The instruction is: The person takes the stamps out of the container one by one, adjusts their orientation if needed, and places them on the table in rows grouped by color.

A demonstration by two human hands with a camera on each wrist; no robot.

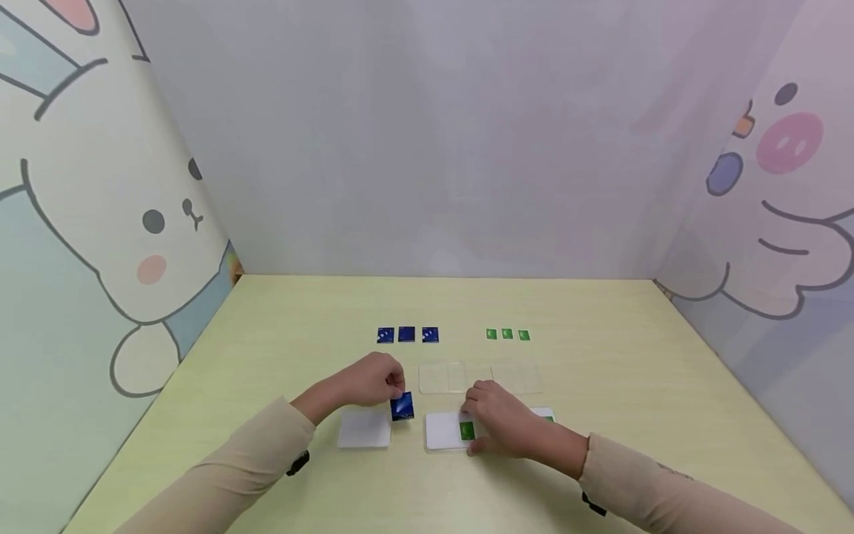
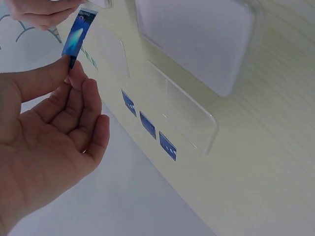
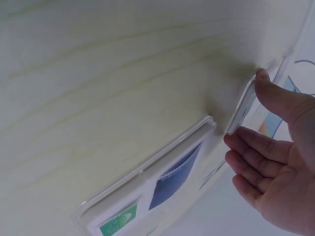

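My left hand point(image 1: 373, 380) pinches a small shiny blue sachet point(image 1: 402, 406) between thumb and fingertips, above the table; the left wrist view shows this sachet point(image 2: 78, 37) tilted. Just left of it lies a white-filled clear case point(image 1: 363, 430). My right hand point(image 1: 503, 421) holds a second clear case point(image 1: 442, 432) by its opposite edges, and a small green square packet point(image 1: 466, 431) lies on its white filling. Partly hidden behind the right hand is a third case point(image 1: 543, 411); the right wrist view shows a blue sachet point(image 3: 174, 177) and a green packet point(image 3: 118, 220) on it.
Transparent lids point(image 1: 437, 378) lie in a row beyond the cases. Farther back are three blue sachets point(image 1: 407, 334) on the left and three green packets point(image 1: 508, 334) on the right. Pale walls with cartoon animals surround the wooden table point(image 1: 280, 311).
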